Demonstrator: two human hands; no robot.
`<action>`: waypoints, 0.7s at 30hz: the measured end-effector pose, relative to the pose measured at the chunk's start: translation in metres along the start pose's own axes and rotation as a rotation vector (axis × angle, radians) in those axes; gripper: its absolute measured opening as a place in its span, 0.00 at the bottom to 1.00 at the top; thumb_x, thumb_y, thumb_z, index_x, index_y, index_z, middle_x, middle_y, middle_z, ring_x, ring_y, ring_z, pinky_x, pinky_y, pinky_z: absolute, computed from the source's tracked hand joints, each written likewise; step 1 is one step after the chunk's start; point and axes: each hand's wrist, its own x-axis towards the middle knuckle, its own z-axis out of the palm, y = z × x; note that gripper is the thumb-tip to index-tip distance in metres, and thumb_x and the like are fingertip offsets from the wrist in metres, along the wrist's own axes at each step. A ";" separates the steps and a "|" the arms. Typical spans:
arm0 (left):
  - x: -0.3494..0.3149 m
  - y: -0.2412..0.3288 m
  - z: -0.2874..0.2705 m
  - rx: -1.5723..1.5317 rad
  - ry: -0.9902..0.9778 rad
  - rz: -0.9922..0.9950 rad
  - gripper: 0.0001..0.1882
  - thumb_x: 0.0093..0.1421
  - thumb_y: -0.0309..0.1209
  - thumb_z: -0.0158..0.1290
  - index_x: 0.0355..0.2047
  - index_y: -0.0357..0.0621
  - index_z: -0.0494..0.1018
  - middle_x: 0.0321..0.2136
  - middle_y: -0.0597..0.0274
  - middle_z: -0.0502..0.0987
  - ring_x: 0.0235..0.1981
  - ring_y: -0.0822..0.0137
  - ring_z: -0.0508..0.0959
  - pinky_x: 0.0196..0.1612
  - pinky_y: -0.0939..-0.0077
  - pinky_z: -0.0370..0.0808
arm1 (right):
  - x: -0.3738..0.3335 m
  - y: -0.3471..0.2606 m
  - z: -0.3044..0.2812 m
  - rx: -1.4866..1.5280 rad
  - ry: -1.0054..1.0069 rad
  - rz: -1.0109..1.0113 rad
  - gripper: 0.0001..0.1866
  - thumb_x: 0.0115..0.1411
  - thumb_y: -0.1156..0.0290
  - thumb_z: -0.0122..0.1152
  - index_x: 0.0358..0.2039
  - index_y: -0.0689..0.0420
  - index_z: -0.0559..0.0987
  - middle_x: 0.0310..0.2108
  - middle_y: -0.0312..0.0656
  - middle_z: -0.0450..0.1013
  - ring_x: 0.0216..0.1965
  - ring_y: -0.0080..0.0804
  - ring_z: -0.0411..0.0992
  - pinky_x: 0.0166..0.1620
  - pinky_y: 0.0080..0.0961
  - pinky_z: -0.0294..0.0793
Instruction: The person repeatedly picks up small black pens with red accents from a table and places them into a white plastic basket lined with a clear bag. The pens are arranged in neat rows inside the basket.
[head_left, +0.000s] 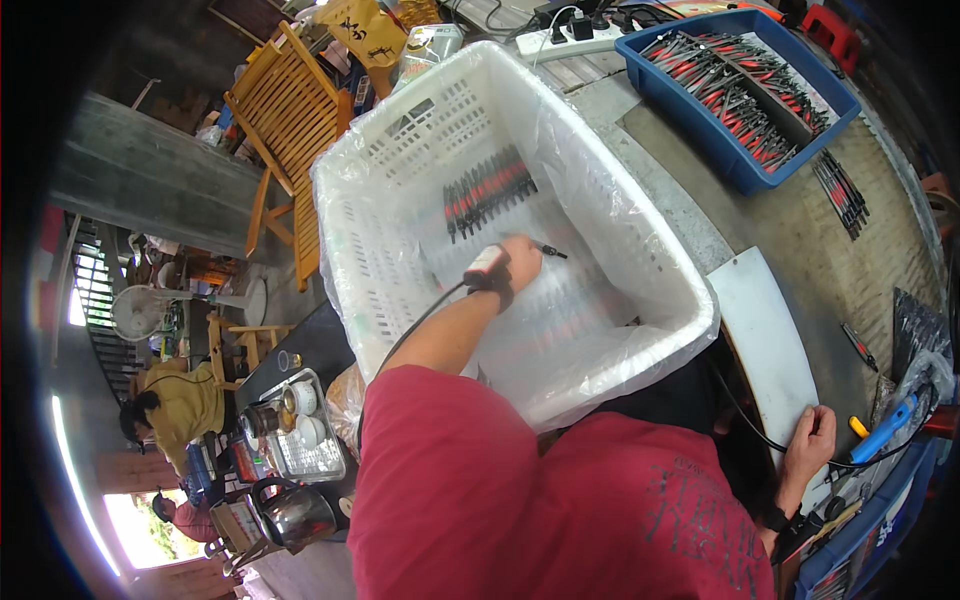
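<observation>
My left hand (517, 262) reaches into a large white plastic basket (640, 250) lined with clear film. It grips a small pair of pliers (549, 250) whose dark tip points right. Just beyond it, a row of red-and-black pliers (488, 190) lies on the basket floor. A black band with a cable sits on that wrist. My right hand (811, 440) rests on the near end of a white board (768, 330) on the grey table, fingers spread and holding nothing.
A blue tray (742, 165) full of pliers stands at the far right, with loose pliers (840, 192) beside it. A white power strip (572, 40) lies behind the basket. A blue-handled tool (886, 430) is by my right hand. A wooden chair (290, 110), a kettle (296, 514) and other people are on the left.
</observation>
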 end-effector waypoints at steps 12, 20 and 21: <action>0.012 0.009 0.011 -0.353 0.079 -0.462 0.22 0.46 0.43 0.55 0.26 0.30 0.76 0.21 0.48 0.77 0.24 0.60 0.78 0.30 0.68 0.71 | -0.001 0.003 0.001 0.040 -0.005 0.012 0.08 0.57 0.73 0.52 0.27 0.65 0.68 0.23 0.46 0.64 0.23 0.39 0.62 0.29 0.29 0.64; 0.009 0.019 0.008 -0.762 0.084 -0.633 0.12 0.46 0.30 0.56 0.19 0.31 0.70 0.17 0.53 0.73 0.13 0.62 0.74 0.13 0.72 0.69 | -0.001 0.009 0.001 0.027 -0.027 0.048 0.08 0.58 0.72 0.52 0.29 0.65 0.68 0.24 0.48 0.64 0.25 0.41 0.62 0.31 0.30 0.64; 0.006 0.020 0.008 -0.747 0.072 -0.615 0.11 0.46 0.30 0.56 0.19 0.31 0.70 0.17 0.54 0.73 0.13 0.63 0.73 0.13 0.72 0.69 | -0.001 0.010 0.000 0.021 -0.039 0.036 0.09 0.58 0.71 0.52 0.28 0.65 0.68 0.24 0.48 0.64 0.25 0.41 0.62 0.31 0.31 0.64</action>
